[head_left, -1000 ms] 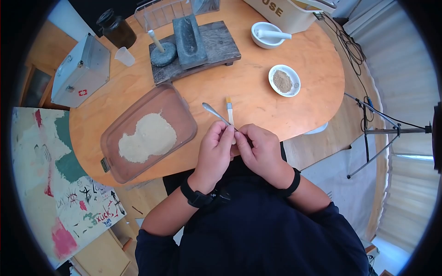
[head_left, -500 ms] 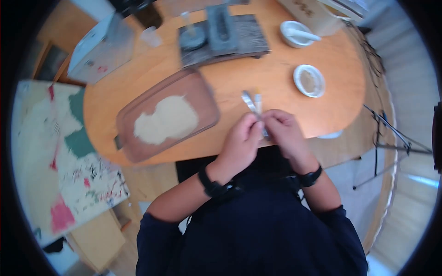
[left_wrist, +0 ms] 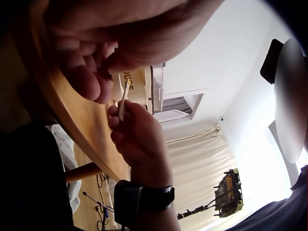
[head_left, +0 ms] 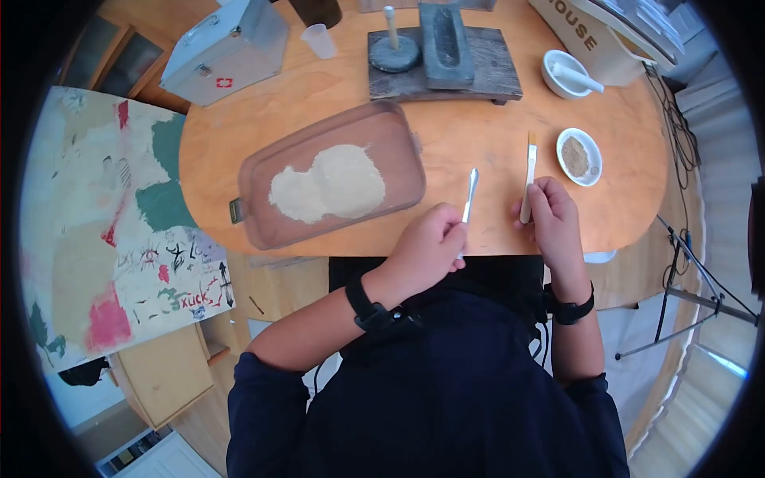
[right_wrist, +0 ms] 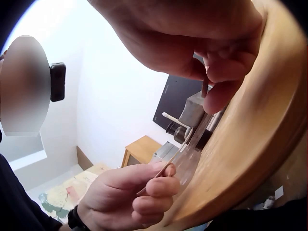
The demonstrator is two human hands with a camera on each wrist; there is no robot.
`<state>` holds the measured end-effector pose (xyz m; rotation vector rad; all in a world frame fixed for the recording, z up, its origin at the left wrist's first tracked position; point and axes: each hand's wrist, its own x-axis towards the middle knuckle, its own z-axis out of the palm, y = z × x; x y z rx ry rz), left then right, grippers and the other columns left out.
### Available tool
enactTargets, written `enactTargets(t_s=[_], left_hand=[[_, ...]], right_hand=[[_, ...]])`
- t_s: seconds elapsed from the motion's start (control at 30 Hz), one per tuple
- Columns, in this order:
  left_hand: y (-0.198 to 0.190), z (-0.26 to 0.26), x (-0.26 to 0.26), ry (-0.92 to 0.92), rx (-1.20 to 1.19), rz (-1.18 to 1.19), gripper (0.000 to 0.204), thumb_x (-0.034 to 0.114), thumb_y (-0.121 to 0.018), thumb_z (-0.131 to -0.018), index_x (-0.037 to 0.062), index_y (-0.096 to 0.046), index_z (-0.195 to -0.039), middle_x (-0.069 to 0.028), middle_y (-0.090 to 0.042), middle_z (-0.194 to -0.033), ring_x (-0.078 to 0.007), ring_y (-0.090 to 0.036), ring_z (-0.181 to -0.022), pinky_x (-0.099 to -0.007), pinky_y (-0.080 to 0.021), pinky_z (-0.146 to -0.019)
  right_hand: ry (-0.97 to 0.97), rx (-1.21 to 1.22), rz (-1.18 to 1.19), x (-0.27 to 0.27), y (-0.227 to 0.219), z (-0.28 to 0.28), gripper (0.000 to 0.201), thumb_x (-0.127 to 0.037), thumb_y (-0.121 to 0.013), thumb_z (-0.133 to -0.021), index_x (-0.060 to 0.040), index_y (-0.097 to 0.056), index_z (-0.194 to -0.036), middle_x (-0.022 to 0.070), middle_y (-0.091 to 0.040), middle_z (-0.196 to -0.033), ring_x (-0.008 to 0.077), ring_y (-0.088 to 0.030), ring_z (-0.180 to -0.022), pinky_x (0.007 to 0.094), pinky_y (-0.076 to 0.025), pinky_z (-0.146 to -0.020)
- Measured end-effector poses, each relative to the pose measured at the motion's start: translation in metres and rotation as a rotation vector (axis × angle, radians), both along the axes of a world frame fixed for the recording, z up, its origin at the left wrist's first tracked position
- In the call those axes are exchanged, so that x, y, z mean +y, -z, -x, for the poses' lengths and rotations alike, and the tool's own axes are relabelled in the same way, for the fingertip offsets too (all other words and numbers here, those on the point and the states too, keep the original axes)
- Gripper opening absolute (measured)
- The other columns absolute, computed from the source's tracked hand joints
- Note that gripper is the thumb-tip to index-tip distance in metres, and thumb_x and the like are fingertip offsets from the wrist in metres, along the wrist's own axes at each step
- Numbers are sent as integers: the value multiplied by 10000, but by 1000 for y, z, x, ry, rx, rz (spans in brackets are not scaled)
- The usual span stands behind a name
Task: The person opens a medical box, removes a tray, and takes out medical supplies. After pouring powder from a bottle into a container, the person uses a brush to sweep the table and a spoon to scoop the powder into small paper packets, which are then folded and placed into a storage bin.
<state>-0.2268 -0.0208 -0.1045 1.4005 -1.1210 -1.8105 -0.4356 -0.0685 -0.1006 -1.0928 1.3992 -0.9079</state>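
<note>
In the head view my left hand (head_left: 426,248) pinches a slim silver spoon (head_left: 472,190) between thumb and fingers, its narrow bowl end pointing away from me. My right hand (head_left: 555,219) grips a small flat brush (head_left: 531,163) with a pale handle, yellow bristles facing away. The two hands are apart over the table's near edge. Left of them lies a brownish translucent tray (head_left: 405,131) with a patch of pale powder (head_left: 351,182) in it. Beyond the right hand sits a white dish (head_left: 595,151) of grey-brown powder (head_left: 574,155).
A white mortar (head_left: 550,73) with its pestle (head_left: 578,77) stands at the far right, before a cream bin (head_left: 610,60). A stone grinding trough (head_left: 446,48) and disc (head_left: 394,56) rest on a dark wooden board (head_left: 502,68). Left are a plastic cup (head_left: 319,41) and metal case (head_left: 231,56).
The hands, earlier together around the spoon and brush, have separated. The brush is now in the right hand alone and the spoon in the left. The head view has shifted, moving the table rightward in it.
</note>
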Motion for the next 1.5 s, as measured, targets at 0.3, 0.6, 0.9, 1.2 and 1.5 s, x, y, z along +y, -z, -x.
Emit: enactTargets(t_s=[0.3, 0.6, 0.9, 1.2, 1.5], left_hand=[[5, -14, -3, 70, -503, 398, 166, 149, -517, -1010, 0, -588, -992, -85, -620, -744, -191, -636, -663, -330, -498, -609], [2, -6, -9, 88, -646, 484, 120, 114, -567, -956, 8, -595, -1005, -209, -661, -865, -385, -651, -823, -452, -506, -720], [2, -8, -13, 70, -600, 530, 115, 123, -577, -962, 14, -605, -988, -158, -612, -821, -305, -622, -742, -382, -488, -668], [-19, -7, -22, 134, -988, 908, 82, 138, -662, -884, 58, -653, -901, -126, -639, -815, -335, -633, -737, -423, -503, -633], [-28, -15, -59, 232, -1148, 1126, 77, 126, -662, -849, 76, -659, -791, -101, -623, -760, -312, -640, -736, -418, -511, -631]], right_hand=[[-99, 553, 318, -15, 13, 22, 165, -177, -505, -1010, -25, -565, -1036, 246, -628, -769, 421, -635, -740, 471, -493, -656], [-167, 611, 403, -23, 14, 23, 126, -162, -523, -1010, -50, -563, -1049, 199, -649, -802, 394, -647, -751, 435, -501, -662], [-144, 679, 493, -25, 19, 27, 130, -183, -552, -980, -59, -589, -992, 220, -653, -811, 415, -647, -766, 505, -505, -661], [-234, 743, 553, -30, 10, 28, 107, -132, -556, -967, -32, -572, -1002, 180, -658, -861, 389, -640, -766, 478, -506, -666], [-303, 836, 747, -38, 18, 30, 78, -66, -597, -893, -36, -567, -957, 165, -634, -845, 364, -636, -785, 456, -513, -683]])
